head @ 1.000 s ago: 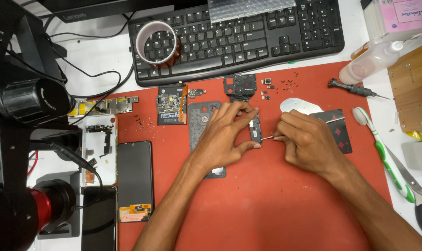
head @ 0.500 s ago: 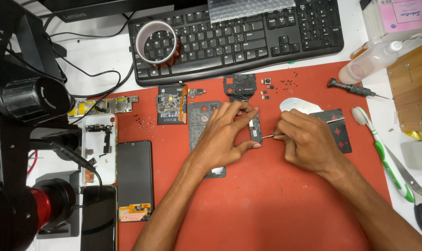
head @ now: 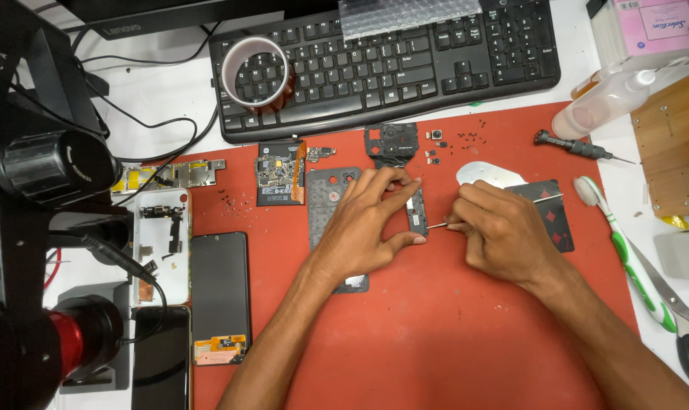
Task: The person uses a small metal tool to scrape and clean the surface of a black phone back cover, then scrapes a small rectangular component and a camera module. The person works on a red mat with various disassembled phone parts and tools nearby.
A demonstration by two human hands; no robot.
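Red work mat [head: 451, 342] on a white tabletop [head: 170, 99]; both hands at an opened phone frame.

Left hand [head: 363, 228] spread over the grey phone frame [head: 325, 201], thumb and forefinger narrowed to pinch a small dark component [head: 418, 212] at the frame's right edge. Right hand [head: 500, 231] closed around a thin metal tool [head: 436, 225], tip touching that component. Circuit board [head: 280, 173] lies just left of the frame, loose screws [head: 470, 138] above. Black keyboard [head: 390, 64] sits behind the mat; toothbrush [head: 622, 247] and scissors [head: 682, 326] lie at right.
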